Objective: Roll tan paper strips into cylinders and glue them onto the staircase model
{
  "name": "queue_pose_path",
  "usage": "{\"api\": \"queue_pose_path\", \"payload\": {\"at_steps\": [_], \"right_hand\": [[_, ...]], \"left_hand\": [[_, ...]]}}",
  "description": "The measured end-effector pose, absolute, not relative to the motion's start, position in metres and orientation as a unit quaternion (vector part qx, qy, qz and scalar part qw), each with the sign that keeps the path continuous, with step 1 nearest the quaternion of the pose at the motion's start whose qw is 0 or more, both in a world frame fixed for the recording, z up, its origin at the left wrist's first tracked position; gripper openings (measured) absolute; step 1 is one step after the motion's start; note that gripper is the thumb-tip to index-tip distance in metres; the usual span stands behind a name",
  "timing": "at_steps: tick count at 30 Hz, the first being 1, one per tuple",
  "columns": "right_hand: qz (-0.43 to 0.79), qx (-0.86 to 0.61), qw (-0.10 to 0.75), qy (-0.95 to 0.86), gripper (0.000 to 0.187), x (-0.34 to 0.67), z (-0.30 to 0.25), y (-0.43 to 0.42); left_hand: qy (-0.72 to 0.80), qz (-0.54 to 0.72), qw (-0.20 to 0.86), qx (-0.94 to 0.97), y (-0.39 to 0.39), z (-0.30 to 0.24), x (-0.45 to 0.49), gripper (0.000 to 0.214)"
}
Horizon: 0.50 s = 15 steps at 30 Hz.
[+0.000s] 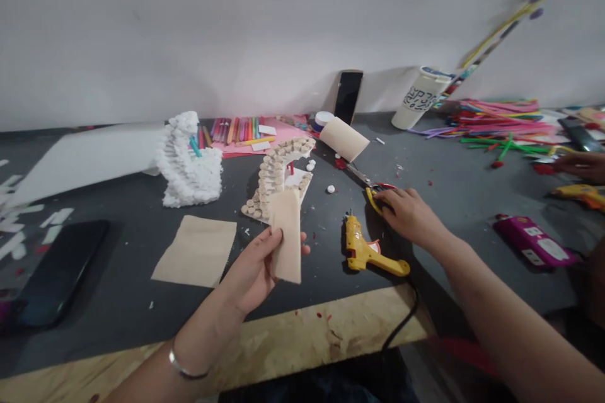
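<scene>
My left hand (250,267) holds a strip of beige card (286,238) upright between thumb and fingers. Just behind the strip stands an arch model of cork-like discs (276,179) on a white base. My right hand (409,215) lies over the yellow handles of a pair of scissors (373,195), whose blades point up and left. A yellow hot glue gun (368,249) rests on its side just left of my right wrist. A beige paper sheet (196,250) lies flat left of my left hand, and a beige paper roll (344,138) lies near the blades.
A white fluffy model (189,164) and markers on pink paper (236,132) stand on the dark table (118,283). A black phone (57,274) lies left. Coloured pipe cleaners (501,126) and a co-worker's hand (581,167) are at right, beside a second glue gun (581,195).
</scene>
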State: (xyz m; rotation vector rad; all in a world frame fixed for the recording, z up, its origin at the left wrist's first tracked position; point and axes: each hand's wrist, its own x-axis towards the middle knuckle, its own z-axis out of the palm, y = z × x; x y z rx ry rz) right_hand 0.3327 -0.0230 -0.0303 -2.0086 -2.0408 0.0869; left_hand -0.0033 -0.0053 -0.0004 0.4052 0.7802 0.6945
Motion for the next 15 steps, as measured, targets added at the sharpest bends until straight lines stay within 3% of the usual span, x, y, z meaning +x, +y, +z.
{"api": "queue_pose_path", "payload": {"at_steps": [4, 15], "right_hand": [[0.024, -0.671, 0.059, -0.739, 0.031, 0.340, -0.034, -0.019], [0.142, -0.755, 0.224, -0.600, 0.031, 0.356, -0.016, -0.004]], "left_hand": [[0.349, 0.388, 0.845, 0.120, -0.002, -0.002, -0.003, 0.012], [0.366, 0.456, 0.809, 0.057, 0.008, -0.001, -0.012, 0.018]]}}
